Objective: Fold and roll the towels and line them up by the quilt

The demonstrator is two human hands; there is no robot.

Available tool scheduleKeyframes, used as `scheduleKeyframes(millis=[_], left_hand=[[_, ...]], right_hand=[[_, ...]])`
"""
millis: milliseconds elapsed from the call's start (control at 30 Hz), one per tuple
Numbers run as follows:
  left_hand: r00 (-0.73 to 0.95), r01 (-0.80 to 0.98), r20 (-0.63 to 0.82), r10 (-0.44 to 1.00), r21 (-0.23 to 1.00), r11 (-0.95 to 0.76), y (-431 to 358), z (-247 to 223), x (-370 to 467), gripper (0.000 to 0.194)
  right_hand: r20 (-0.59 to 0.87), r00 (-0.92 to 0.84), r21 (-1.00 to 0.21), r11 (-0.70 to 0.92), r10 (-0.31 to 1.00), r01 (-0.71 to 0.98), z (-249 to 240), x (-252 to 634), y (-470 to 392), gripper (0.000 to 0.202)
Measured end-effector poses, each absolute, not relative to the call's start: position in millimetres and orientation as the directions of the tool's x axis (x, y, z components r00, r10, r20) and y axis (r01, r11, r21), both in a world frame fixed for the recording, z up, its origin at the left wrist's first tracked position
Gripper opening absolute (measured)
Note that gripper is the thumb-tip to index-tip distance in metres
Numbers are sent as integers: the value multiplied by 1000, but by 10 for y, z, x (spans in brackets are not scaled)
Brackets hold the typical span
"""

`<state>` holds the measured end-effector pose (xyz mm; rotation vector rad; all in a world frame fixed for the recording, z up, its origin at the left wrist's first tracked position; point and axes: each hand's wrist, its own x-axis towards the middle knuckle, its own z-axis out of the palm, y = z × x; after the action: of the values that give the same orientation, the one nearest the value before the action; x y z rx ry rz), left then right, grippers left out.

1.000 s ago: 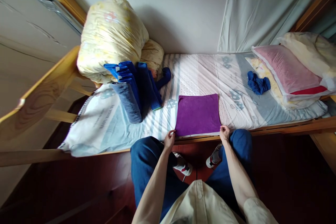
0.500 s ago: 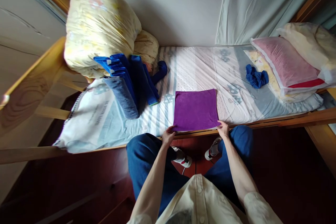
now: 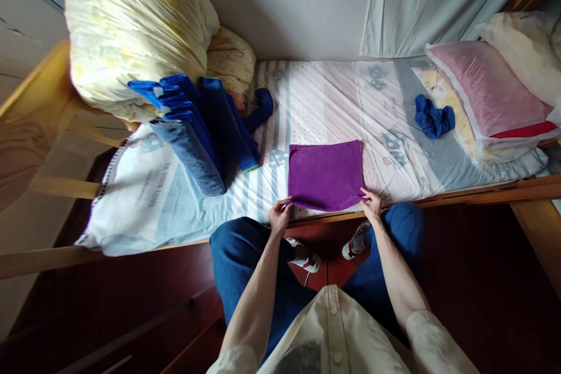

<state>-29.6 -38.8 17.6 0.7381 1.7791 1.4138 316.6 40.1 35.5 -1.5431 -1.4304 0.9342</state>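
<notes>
A purple cloth [image 3: 325, 174] lies spread flat on the bed, near its front edge. Its near left corner is pinched in my left hand [image 3: 279, 215]. My right hand [image 3: 371, 205] grips the near right corner. Between the two hands the near edge sags a little and curls up from the sheet. Left of the cloth are several folded blue cloths [image 3: 190, 106] and a rolled grey-blue towel [image 3: 190, 158]. Farther right on the bed sits a crumpled blue cloth [image 3: 433, 117].
A big yellow quilt bundle [image 3: 140, 35] stands at the bed's left end, by a wooden rail [image 3: 39, 93]. Pink and pale pillows [image 3: 495, 85] are stacked at the right end. A curtain [image 3: 421, 6] hangs behind. My knees are against the bed's front edge.
The cloth's near edge has lifted and moved slightly away from me with both hands, so its near corners are raised. The view has shifted slightly closer to the bed.
</notes>
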Motion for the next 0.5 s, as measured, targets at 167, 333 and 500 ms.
scheduleKeyframes(millis=[167,333,500], left_hand=[[-601,74,-199,774,951,302,-375,81,-342,29],[-637,191,-169,752,911,366,-377,69,-436,26],[-666,288,-146,732,854,433,-412,96,-458,27]], right_hand=[[-15,103,-908,-57,995,415,281,3197,394,4],[-36,215,-892,-128,976,433,192,3261,406,16],[-20,246,-875,-136,969,464,161,3257,349,21]])
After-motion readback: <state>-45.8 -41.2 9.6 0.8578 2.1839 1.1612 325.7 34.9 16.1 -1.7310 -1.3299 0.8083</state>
